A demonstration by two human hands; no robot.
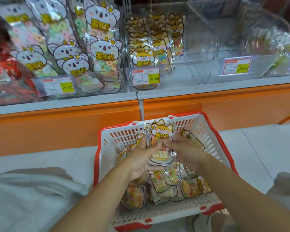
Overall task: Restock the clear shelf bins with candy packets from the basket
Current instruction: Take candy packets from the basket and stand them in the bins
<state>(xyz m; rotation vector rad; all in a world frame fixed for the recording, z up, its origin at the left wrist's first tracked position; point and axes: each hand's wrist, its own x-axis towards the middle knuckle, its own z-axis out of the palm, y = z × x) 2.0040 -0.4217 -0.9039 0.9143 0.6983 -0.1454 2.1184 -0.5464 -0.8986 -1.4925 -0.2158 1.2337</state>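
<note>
Holding 1 clear fox-print candy packet over the white slotted plastic basket with red rim.
The left hand and right hand both grip it at the basket's 12 o'clock end. About 6 loose packets remain inside, so restocking looks far from finished. At least 4 clear plastic shelf bins show: the fox bin at 12 o'clock is roughly half full, the 1 o'clock bin looks bare, and koala-print packets crowd 11 o'clock.

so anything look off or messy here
Nothing spilled or torn. The koala packets lean askew in their bin, and the packets in the basket lie in a loose heap. The held fox packet looks intact.
</note>
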